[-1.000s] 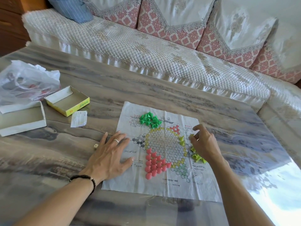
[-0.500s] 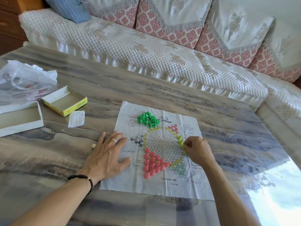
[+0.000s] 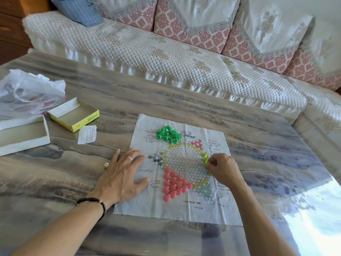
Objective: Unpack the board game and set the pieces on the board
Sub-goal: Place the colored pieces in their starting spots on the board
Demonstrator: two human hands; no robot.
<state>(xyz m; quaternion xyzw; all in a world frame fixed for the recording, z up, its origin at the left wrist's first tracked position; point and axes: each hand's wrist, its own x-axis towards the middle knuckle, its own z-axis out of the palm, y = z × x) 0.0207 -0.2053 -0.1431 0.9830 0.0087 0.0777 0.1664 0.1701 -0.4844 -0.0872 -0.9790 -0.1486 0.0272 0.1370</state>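
A white paper game board (image 3: 147,206) with a printed hexagon grid lies on the table. Several pink cone pieces (image 3: 174,183) stand in rows on its lower left. A loose heap of green pieces (image 3: 168,134) sits near its top edge. A short line of yellow-green pieces (image 3: 204,157) stands at the grid's right side. My right hand (image 3: 224,168) pinches the lowest yellow-green piece there and hides whatever lies under it. My left hand (image 3: 122,175) rests flat with spread fingers on the board's left edge.
A small die (image 3: 106,165) lies just left of my left hand. A yellow box tray (image 3: 73,113), a white box lid (image 3: 24,134), a paper slip (image 3: 87,134) and a crumpled plastic bag (image 3: 29,91) sit at the far left. A sofa (image 3: 166,52) runs behind the table.
My right hand has moved left from the loose yellow-green pieces at the board's right margin to the grid's edge, where it now pinches a piece. The left hand has stayed put.
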